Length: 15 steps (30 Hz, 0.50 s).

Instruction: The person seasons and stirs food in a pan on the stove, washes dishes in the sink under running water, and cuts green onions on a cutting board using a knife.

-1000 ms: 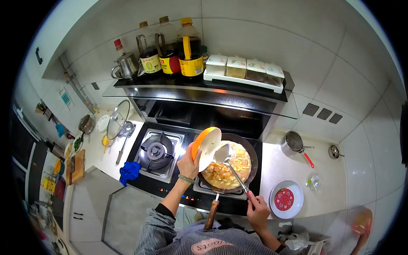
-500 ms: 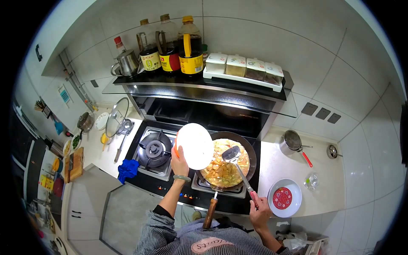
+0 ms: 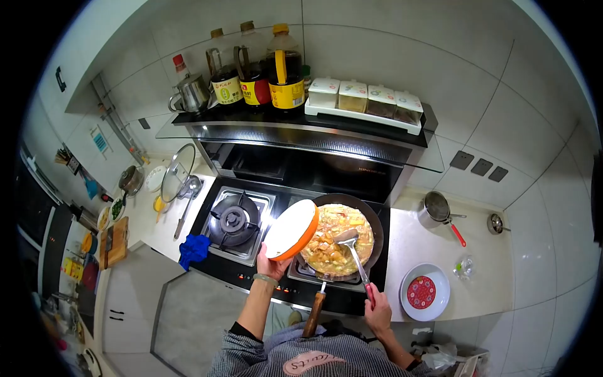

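Observation:
My left hand (image 3: 271, 266) grips the lower edge of a bowl (image 3: 294, 230), white inside and orange outside. The bowl is tilted over the left side of a dark frying pan (image 3: 379, 242) on the right burner. Chunky food in sauce (image 3: 333, 242) fills the pan. Closed round the red handle of a spatula (image 3: 358, 259) is my right hand (image 3: 378, 311); the metal blade rests in the food near the pan's middle. The pan's wooden handle (image 3: 312, 319) points toward my body, with neither hand on it.
To the left are the other burner (image 3: 234, 218), a blue cloth (image 3: 194, 249), a glass lid (image 3: 179, 173) and a ladle (image 3: 191, 187). At right stand a white bowl (image 3: 443, 295) with a red patterned base and a small saucepan (image 3: 433, 210). Sauce bottles (image 3: 287, 81) line the shelf above.
My left hand has tipped the bowl from showing its open face to leaning sideways, so its orange outside shows. The spatula blade has moved lower and turned within the food.

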Each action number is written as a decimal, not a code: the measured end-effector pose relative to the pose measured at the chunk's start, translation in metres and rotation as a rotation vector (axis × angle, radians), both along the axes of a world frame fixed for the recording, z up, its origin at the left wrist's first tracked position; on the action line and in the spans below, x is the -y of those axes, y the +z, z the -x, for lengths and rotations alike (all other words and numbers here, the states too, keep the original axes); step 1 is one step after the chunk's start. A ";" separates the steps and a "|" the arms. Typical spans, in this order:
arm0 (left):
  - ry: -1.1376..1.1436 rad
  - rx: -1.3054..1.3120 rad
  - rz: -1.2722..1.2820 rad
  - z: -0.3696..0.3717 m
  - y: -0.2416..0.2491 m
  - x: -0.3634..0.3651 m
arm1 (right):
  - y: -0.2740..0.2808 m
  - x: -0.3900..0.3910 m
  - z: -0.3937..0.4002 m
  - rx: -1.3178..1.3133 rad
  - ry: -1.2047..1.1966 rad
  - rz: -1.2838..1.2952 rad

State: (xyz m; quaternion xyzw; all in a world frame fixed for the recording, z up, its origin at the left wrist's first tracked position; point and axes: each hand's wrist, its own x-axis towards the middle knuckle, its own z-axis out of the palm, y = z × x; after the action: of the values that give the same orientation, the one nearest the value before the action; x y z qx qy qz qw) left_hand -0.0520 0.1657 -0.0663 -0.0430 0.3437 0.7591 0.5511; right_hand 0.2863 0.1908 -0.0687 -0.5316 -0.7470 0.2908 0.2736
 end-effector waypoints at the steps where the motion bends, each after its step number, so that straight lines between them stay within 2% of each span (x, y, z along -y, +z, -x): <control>1: -0.013 0.015 -0.040 -0.001 0.002 0.003 | 0.008 -0.004 -0.001 0.000 0.000 0.001; 3: -0.026 0.034 -0.071 -0.003 0.005 0.014 | 0.043 -0.012 -0.011 0.044 0.049 -0.007; 7: 0.091 -0.090 0.044 -0.001 0.017 0.038 | 0.114 -0.018 -0.036 0.225 0.139 0.044; 11: 0.196 -0.160 0.049 0.000 0.014 0.065 | 0.086 -0.015 -0.024 0.217 0.154 0.027; 13: 0.246 -0.133 0.086 0.003 0.009 0.078 | 0.055 -0.019 -0.006 0.092 0.149 -0.022; 15: 0.252 -0.144 0.081 0.006 0.010 0.096 | 0.049 -0.023 0.005 0.076 0.148 0.004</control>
State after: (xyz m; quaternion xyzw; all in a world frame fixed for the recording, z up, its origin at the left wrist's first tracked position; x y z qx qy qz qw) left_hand -0.0575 0.0697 -0.0564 -0.0536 0.4044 0.8090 0.4232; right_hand 0.2814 0.2137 -0.0195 -0.4862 -0.7935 0.2913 0.2215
